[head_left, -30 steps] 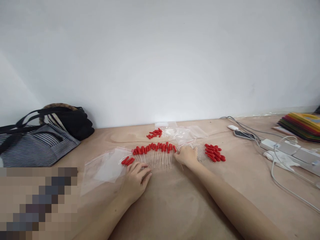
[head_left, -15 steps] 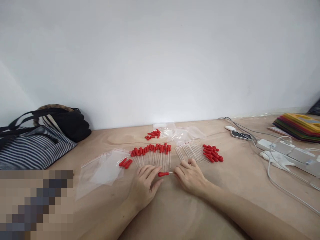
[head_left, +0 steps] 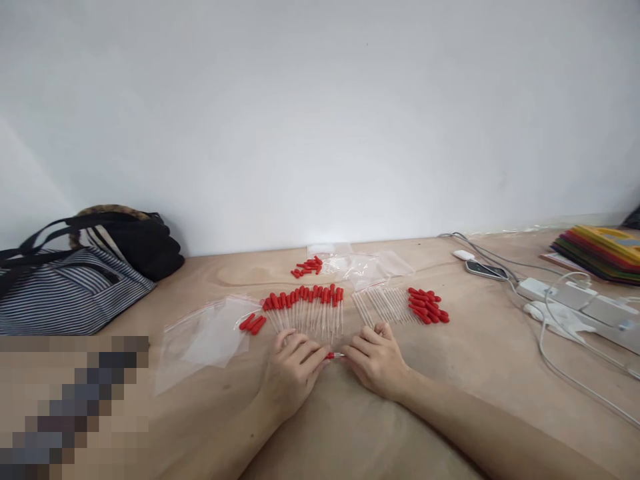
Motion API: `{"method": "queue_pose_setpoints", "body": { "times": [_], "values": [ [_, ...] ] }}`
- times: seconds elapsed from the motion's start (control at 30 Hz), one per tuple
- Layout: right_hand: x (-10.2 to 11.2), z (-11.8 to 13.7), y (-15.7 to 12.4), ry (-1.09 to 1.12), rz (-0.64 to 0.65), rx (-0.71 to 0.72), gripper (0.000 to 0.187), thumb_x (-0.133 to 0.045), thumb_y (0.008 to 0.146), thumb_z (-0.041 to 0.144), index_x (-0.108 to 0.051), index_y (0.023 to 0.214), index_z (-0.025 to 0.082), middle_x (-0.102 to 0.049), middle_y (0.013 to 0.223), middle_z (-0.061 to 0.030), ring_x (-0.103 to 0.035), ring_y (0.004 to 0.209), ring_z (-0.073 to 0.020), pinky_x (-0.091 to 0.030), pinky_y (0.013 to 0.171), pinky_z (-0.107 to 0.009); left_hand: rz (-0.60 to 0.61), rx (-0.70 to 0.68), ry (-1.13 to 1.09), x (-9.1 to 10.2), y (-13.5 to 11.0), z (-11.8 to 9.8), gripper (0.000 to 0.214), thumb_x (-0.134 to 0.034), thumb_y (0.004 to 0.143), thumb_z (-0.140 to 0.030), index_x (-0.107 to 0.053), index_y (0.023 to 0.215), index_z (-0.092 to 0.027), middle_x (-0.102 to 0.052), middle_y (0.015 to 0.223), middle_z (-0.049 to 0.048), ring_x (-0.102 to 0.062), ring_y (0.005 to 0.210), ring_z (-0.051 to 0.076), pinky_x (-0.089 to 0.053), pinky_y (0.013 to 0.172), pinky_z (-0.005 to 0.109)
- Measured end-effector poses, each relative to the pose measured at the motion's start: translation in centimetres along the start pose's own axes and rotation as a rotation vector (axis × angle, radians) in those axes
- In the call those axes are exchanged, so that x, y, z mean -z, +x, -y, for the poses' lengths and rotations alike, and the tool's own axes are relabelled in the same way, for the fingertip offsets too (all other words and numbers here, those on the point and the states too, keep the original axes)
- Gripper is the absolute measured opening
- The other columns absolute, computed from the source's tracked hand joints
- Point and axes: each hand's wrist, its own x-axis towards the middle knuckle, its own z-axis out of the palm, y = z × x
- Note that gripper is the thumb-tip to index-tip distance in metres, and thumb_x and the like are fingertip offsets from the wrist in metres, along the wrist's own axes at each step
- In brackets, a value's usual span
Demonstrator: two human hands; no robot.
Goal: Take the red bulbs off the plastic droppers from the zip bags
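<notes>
Between my two hands lies a dropper, a thin clear tube with a red rubber bulb. My left hand is closed on the bulb, whose left part is hidden by the fingers. The tube's right end disappears into the closed fingers of my right hand. Just beyond my left hand a row of droppers with red bulbs lies side by side. Bare clear tubes lie past my right hand, beside a pile of loose red bulbs. A few more red bulbs are at the left.
Clear plastic bags lie at the left, and others farther back near small red bulbs. A striped bag stands far left. At right are a phone, a power strip with cables, and stacked coloured boards.
My left fingers, open near the bulb before, have closed over it. The dropper and both hands have shifted slightly toward me.
</notes>
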Motion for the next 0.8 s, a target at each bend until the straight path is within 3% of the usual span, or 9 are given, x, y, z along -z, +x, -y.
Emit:
{"method": "queue_pose_setpoints", "body": {
  "times": [0.23,0.43,0.53,0.63,0.8],
  "values": [
    [0.4,0.2,0.1,0.004,-0.066,0.075,0.012,-0.05,0.082,0.015,-0.06,0.076,0.016,-0.049,0.051,0.003,-0.036,0.061,-0.0116,-0.018,0.06,-0.031,0.019,0.016,0.015,0.2,-0.1,-0.5,0.026,-0.041,0.088,-0.023,-0.059,0.069,-0.021,-0.063,0.058,-0.0044,-0.052,0.061,0.013,-0.028,0.085,0.039],
    [0.5,-0.3,-0.4,-0.015,-0.043,0.035,0.019,-0.046,0.084,0.014,-0.06,0.072,0.017,-0.051,0.052,0.0026,-0.039,0.061,-0.0112,-0.019,0.061,-0.031,0.095,0.084,0.052,1.0,-0.1,0.1,0.028,-0.038,0.088,-0.02,-0.057,0.068,-0.021,-0.063,0.061,-0.0034,-0.055,0.063,0.014,-0.029,0.086,0.04],
    [0.6,-0.8,-0.8,0.002,-0.023,-0.128,0.02,-0.047,0.084,0.02,-0.062,0.07,0.019,-0.055,0.055,0.0016,-0.042,0.062,-0.0113,-0.019,0.063,-0.031,0.051,0.185,0.147,1.9,-0.1,2.0,0.023,-0.041,0.087,-0.023,-0.059,0.072,-0.022,-0.066,0.069,-0.0009,-0.057,0.07,0.016,-0.034,0.079,0.037],
    [0.4,-1.4,-0.4,0.026,0.018,-0.395,0.024,-0.048,0.084,0.027,-0.063,0.066,0.02,-0.058,0.056,0.0007,-0.045,0.063,-0.0117,-0.019,0.064,-0.031,0.031,0.313,0.155,2.7,-0.2,4.4,0.023,-0.04,0.087,-0.029,-0.062,0.083,-0.022,-0.065,0.077,0.0026,-0.058,0.075,0.017,-0.041,0.07,0.03],
    [-0.5,-3.7,1.6,-0.017,0.14,-0.818,0.025,-0.05,0.08,0.035,-0.065,0.065,0.023,-0.063,0.06,-0.0005,-0.051,0.067,-0.0167,-0.021,0.068,-0.032,0.026,0.552,0.184,3.8,-0.7,8.0,0.026,-0.039,0.082,-0.032,-0.061,0.086,-0.018,-0.064,0.082,0.0059,-0.06,0.077,0.019,-0.046,0.068,0.029]
  ]
}}
